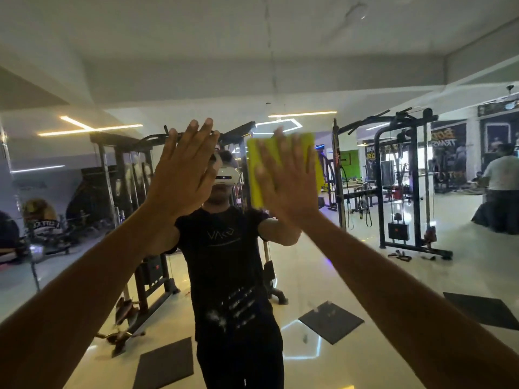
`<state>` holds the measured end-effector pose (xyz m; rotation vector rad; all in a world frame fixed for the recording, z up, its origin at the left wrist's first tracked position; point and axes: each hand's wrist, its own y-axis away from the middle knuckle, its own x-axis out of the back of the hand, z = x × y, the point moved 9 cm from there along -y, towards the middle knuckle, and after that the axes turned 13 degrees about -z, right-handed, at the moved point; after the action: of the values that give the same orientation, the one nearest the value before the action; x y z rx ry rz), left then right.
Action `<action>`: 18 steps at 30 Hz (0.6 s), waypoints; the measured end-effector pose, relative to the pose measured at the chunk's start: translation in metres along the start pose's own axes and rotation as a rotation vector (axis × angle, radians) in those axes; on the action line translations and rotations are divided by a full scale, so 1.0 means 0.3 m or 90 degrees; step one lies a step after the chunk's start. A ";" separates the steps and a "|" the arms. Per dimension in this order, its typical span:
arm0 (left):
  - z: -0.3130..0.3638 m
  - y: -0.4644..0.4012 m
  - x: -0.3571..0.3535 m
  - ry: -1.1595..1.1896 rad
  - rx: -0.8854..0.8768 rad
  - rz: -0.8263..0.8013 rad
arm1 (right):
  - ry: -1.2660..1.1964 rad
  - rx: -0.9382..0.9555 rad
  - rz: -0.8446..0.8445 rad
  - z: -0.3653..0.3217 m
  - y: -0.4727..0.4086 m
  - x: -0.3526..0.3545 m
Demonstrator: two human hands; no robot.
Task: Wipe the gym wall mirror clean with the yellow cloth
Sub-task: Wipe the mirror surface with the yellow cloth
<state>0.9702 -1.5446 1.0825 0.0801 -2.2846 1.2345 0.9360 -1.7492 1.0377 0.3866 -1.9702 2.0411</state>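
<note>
**Both palms up on the gym mirror**

The right hand (286, 186) presses the yellow cloth (283, 167) flat against the wall mirror (393, 66) with straight fingers; the cloth sits high, right of centre; the left hand (182, 175) lies spread and released on the glass beside it, grasping nothing.

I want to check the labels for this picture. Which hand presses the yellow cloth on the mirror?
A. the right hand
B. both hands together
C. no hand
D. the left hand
A: the right hand lies flat on the yellow cloth, while the left hand is bare.
</note>
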 end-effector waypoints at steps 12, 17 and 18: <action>-0.062 0.045 0.054 0.055 0.011 0.039 | -0.040 0.024 0.034 -0.061 -0.152 0.040; -0.095 0.063 0.075 0.078 0.028 0.066 | -0.041 0.114 0.019 -0.254 -0.060 0.005; -0.102 0.065 0.079 0.080 0.028 0.069 | -0.031 0.180 -0.006 -0.290 0.010 -0.027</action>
<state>0.9571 -1.5046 1.0924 -0.1046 -2.1783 1.3073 0.9424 -1.6625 1.0289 0.5073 -1.7031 2.3311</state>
